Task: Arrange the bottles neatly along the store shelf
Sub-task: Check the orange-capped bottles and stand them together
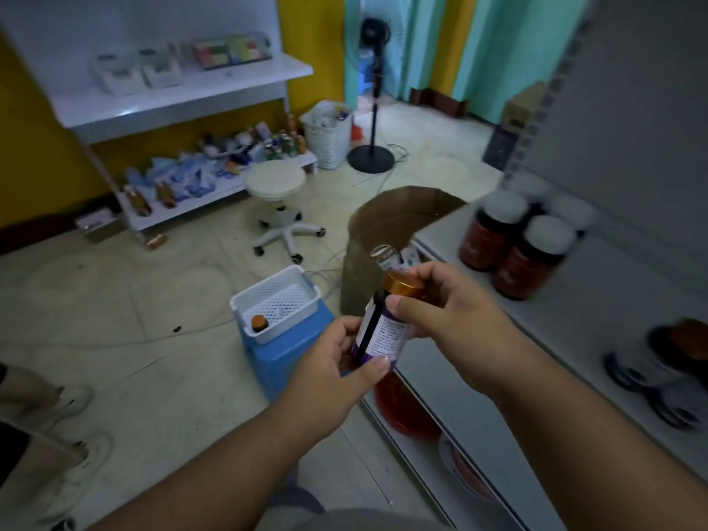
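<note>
I hold a dark bottle [383, 331] with a gold cap and a purple-and-white label in front of the white shelf [597, 300] on the right. My left hand [337, 362] grips the bottle's lower body. My right hand [448, 312] grips its neck and cap from the right. Several dark bottles with white caps and red labels [513, 243] stand on the shelf further back. More dark items [659, 373] lie blurred on the shelf near its right edge. One small brown bottle [258, 323] lies in a white basket [276, 304].
The white basket rests on a blue stool [285, 354]. An open cardboard box [390, 231] stands behind my hands. A white swivel stool [277, 201], a fan stand [371, 155] and a low shelf with goods [214, 162] are across the floor. A person's legs [42, 427] are at left.
</note>
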